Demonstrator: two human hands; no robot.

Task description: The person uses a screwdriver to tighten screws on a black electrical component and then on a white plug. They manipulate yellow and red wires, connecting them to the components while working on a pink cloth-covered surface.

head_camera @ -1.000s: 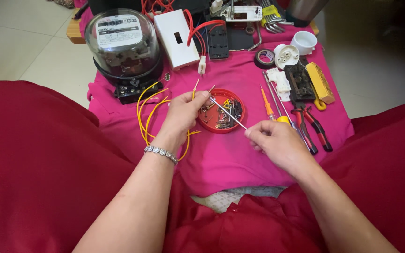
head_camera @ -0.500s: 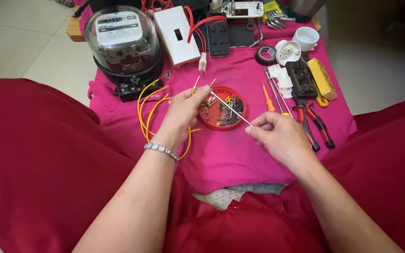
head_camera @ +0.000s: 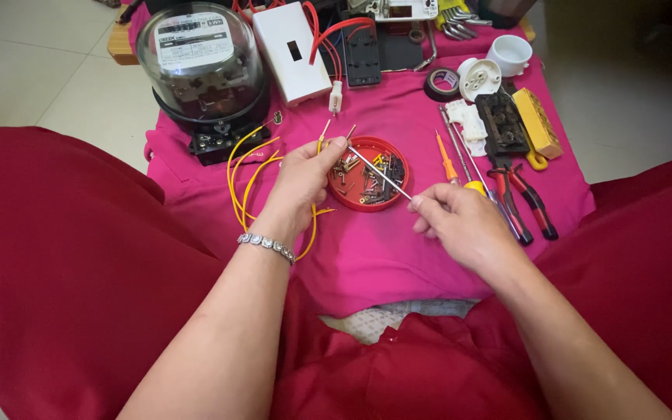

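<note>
- Head view: yellow wires (head_camera: pixel 252 175) are gripped in the closed left hand (head_camera: pixel 303 180), beside the red dish (head_camera: pixel 368 174).
- A thin metal rod (head_camera: pixel 379 173) is pinched by the right hand (head_camera: pixel 459 225) over the dish.

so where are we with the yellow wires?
Done: yellow wires have bare stripped tips near the meter. In hand: left hand pinches the wire ends, right hand holds a thin metal rod over the red screw dish. Left: those ends hang free, not yet joined to anything.
</note>
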